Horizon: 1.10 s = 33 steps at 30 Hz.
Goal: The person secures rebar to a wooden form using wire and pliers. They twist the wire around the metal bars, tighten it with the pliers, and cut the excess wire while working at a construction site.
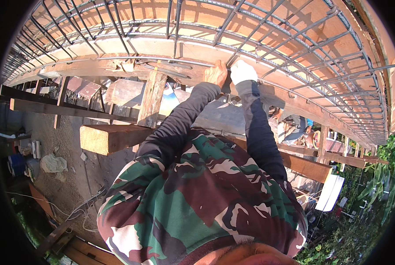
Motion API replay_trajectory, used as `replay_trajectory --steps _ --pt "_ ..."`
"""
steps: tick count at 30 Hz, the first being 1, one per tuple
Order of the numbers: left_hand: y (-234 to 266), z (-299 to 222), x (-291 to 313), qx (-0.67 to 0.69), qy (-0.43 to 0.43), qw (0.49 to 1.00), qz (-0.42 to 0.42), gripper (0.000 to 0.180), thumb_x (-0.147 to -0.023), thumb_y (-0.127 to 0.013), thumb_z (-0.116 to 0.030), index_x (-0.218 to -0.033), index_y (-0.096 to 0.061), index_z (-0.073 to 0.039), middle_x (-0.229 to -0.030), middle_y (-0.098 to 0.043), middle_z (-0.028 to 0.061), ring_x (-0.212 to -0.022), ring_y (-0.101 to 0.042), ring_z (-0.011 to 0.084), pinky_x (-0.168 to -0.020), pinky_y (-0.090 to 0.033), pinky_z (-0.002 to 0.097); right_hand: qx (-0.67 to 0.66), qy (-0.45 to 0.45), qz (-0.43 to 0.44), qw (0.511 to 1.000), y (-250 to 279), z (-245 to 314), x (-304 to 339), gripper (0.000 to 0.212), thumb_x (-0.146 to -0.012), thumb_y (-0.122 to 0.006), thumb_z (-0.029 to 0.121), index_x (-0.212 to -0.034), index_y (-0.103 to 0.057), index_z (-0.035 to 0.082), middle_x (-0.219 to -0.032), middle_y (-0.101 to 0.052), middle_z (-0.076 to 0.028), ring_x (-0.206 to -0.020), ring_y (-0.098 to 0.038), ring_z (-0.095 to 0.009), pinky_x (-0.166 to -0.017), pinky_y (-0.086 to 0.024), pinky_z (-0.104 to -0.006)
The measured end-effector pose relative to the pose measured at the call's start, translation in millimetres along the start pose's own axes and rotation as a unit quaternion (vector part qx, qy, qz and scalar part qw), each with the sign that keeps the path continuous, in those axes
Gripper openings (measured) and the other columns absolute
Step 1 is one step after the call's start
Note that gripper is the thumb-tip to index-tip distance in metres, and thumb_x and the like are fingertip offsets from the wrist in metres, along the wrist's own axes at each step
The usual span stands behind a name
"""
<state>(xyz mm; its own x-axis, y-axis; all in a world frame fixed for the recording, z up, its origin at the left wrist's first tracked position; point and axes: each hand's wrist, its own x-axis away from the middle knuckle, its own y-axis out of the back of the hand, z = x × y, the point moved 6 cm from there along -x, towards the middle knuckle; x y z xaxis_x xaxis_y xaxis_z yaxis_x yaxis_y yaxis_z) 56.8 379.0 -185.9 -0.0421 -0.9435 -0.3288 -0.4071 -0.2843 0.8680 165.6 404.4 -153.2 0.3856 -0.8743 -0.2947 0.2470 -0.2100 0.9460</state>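
Note:
My left hand (216, 73) is bare, with its fingers curled closed at the lower lengthwise steel bar (180, 61) of the rebar cage (259, 42). Close beside it, my right hand (244, 72) looks white, as if gloved or washed out by sunlight, and is also closed. A stirrup leg (233, 56) comes down between the two hands. What the fingers grip is hidden. To the left, a dark metal tool with two long handles (169, 70), like pincers, lies along the edge of the wooden formwork (102, 66).
A wooden post (152, 99) and a thick timber beam (111, 138) stand out left of my arms. Another beam (305, 167) is at right. Far below lie the ground (52, 132) and a pale sack (54, 163). Below right, another person (297, 128) is partly visible near plants (361, 229).

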Motion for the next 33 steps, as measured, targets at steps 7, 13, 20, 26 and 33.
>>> replay_trajectory --steps 7,13,20,26,33 --pt "1 10 -9 0.116 0.025 0.993 -0.010 0.020 -0.075 -0.058 -0.007 -0.095 -0.055 -0.002 -0.099 -0.059 0.0226 -0.086 -0.062 0.0433 -0.072 -0.049 0.0511 -0.177 -0.128 -0.037 0.975 -12 -20 8 0.021 -0.083 -0.059 0.027 -0.085 -0.066 0.008 -0.084 -0.067 -0.016 -0.084 -0.064 -0.033 -0.077 -0.050 -0.0415" --pt "0 27 2 0.161 0.060 0.985 -0.030 0.020 -0.070 -0.061 -0.005 -0.089 -0.054 -0.004 -0.094 -0.060 0.0199 -0.083 -0.061 0.0441 -0.070 -0.049 0.0512 -0.038 -0.116 0.025 0.992 11 3 12 0.018 -0.084 -0.056 0.023 -0.089 -0.065 0.008 -0.086 -0.068 -0.017 -0.084 -0.066 -0.035 -0.075 -0.052 -0.0430" --pt "-3 20 -4 0.235 0.012 0.969 -0.075 0.008 -0.080 -0.061 -0.008 -0.082 -0.057 -0.001 -0.079 -0.062 0.0229 -0.077 -0.061 0.0442 -0.065 -0.046 0.0493 -0.036 -0.103 0.004 0.994 -23 -30 -8 0.019 -0.086 -0.053 0.024 -0.090 -0.061 0.008 -0.081 -0.066 -0.019 -0.080 -0.064 -0.039 -0.072 -0.050 -0.0478" --pt "-1 16 -22 0.197 0.068 0.978 -0.025 0.008 -0.077 -0.063 -0.008 -0.083 -0.066 -0.002 -0.080 -0.066 0.0227 -0.079 -0.065 0.0395 -0.069 -0.050 0.0438 -0.163 -0.137 -0.035 0.977 -7 -13 13 0.014 -0.082 -0.059 0.021 -0.090 -0.063 0.010 -0.081 -0.066 -0.018 -0.080 -0.064 -0.038 -0.070 -0.050 -0.0459" --pt "-9 15 -34 0.193 0.145 0.971 -0.009 0.024 -0.070 -0.080 -0.023 -0.077 -0.071 -0.001 -0.073 -0.068 0.0181 -0.071 -0.067 0.0325 -0.066 -0.052 0.0397 -0.196 -0.126 -0.116 0.966 -12 -5 27 0.016 -0.082 -0.063 0.020 -0.091 -0.061 0.007 -0.078 -0.065 -0.016 -0.075 -0.064 -0.036 -0.068 -0.050 -0.0434"
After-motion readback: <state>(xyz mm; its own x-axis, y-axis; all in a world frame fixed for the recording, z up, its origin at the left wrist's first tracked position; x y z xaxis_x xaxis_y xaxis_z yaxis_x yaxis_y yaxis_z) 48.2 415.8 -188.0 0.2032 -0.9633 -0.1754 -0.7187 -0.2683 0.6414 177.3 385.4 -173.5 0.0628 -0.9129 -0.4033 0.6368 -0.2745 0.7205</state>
